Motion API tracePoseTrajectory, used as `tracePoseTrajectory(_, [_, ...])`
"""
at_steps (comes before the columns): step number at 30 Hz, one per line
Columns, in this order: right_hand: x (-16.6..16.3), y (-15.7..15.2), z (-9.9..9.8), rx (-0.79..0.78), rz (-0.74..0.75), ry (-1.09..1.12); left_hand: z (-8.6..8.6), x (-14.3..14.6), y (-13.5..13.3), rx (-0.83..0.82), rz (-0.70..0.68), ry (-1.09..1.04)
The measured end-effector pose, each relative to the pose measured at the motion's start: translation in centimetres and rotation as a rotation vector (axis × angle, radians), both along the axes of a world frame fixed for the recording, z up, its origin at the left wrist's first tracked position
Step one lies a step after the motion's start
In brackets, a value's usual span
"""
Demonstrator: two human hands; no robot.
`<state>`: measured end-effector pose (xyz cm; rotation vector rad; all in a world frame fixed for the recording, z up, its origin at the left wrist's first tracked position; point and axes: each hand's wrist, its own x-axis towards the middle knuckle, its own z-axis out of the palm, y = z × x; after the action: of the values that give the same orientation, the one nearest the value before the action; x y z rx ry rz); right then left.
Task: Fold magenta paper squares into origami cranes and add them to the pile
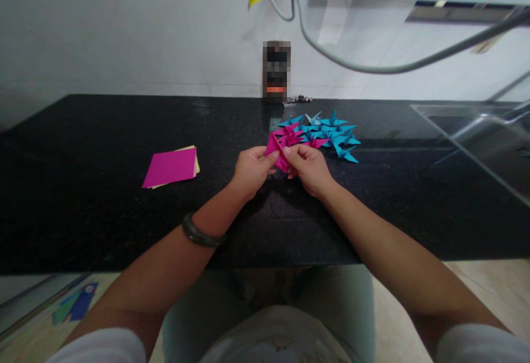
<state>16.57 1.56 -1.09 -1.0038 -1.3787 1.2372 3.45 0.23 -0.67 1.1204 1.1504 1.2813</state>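
Note:
Both my hands meet over the middle of the black counter (83,197), pinching one folded magenta paper piece (276,153). My left hand (251,171) grips its left side with closed fingers, a dark bracelet on that wrist. My right hand (308,169) pinches its right side with thumb and fingers. Just behind the hands lies a pile of finished origami cranes, a few magenta ones (290,134) beside several blue ones (333,134).
A small stack of square paper sheets (171,167), magenta on top and pale yellow below, lies to the left. A blurred dark object (276,70) stands against the white wall at the back. A clear acrylic panel (476,137) leans at the right. Grey cables hang above.

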Motion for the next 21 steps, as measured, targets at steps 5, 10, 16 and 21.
tracePoseTrajectory(5, [-0.2,0.0,-0.4,0.149,-0.005,-0.241,0.4,0.1,-0.1,-0.030,0.029,-0.043])
tracePoseTrajectory(10, [-0.1,0.2,-0.7,0.189,-0.133,-0.317,0.4,0.3,-0.1,-0.031,0.058,0.021])
tracePoseTrajectory(16, [0.9,0.4,-0.1,0.343,-0.155,-0.507,0.2,0.2,0.0,-0.006,0.074,0.185])
tracePoseTrajectory(21, [0.9,0.1,0.7,0.383,-0.163,-0.461,0.5,0.4,-0.1,-0.087,0.045,0.093])
